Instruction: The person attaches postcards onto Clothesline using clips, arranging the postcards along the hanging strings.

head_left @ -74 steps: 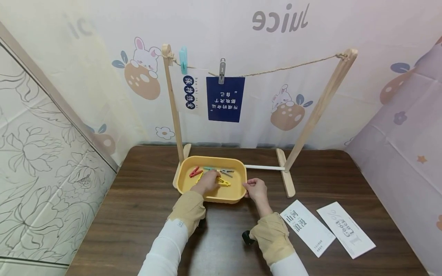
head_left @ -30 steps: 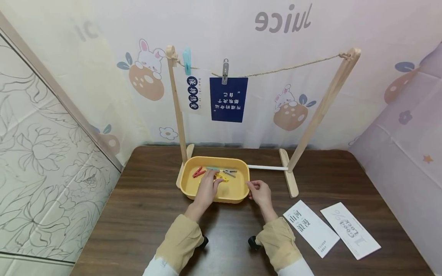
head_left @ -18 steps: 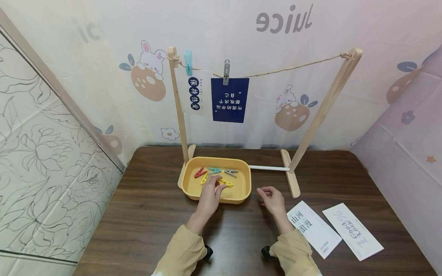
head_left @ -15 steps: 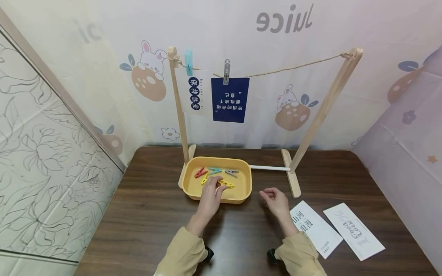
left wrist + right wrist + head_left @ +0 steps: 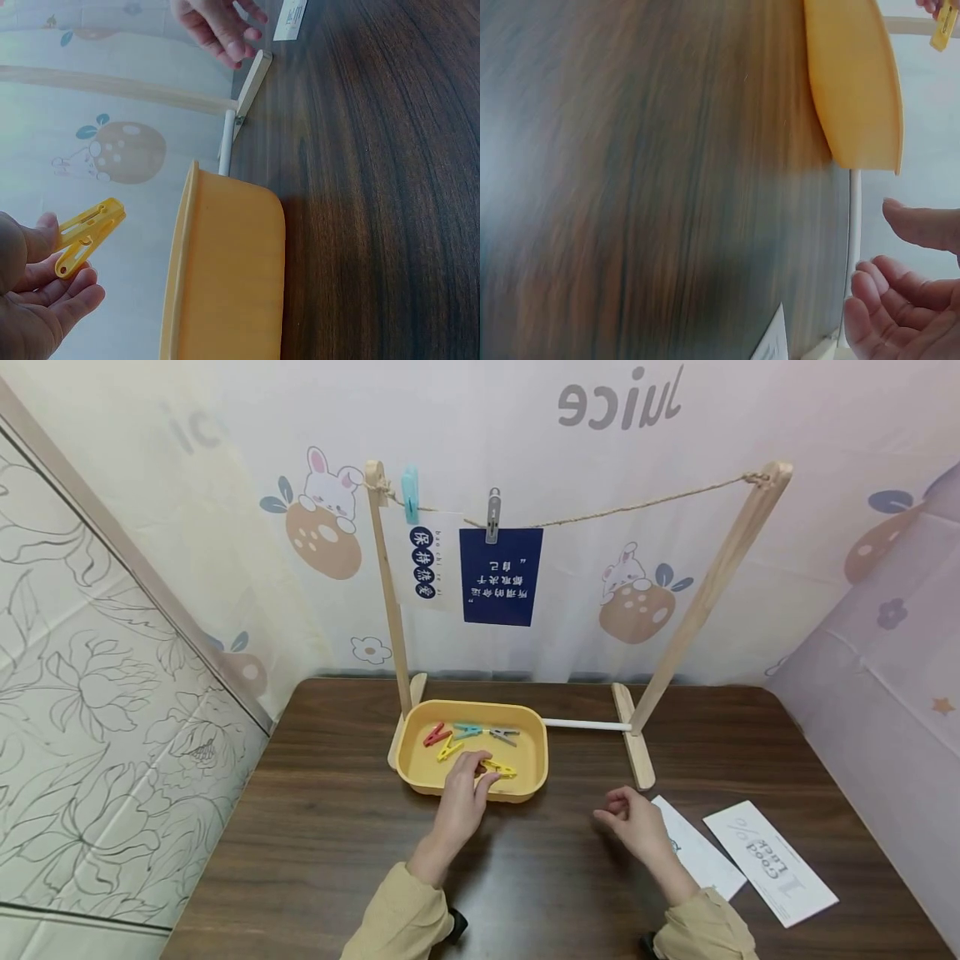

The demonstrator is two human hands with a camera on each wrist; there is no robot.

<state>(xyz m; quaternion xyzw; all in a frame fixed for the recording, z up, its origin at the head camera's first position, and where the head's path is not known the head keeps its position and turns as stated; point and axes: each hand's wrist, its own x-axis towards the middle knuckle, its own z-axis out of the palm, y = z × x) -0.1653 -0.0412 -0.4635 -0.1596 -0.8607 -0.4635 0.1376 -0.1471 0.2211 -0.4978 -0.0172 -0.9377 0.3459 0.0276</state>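
Note:
My left hand pinches a yellow clothespin between thumb and fingers, above the near side of the yellow tray. In the left wrist view the pin shows over the tray's rim level. Inside the tray lie a red clothespin, a second yellow clothespin, a teal one and a grey one. My right hand hovers to the tray's right with loosely bent fingers, holding nothing. It partly covers a white card with lettering.
Another white card lies at the right. Behind the tray stands a wooden frame with a twine line. A teal clothespin and a grey clothespin hold a white card and a navy card.
My right hand has left the tray's right edge and moved right, toward the white cards. My left hand has lifted a yellow clothespin from among those in the tray.

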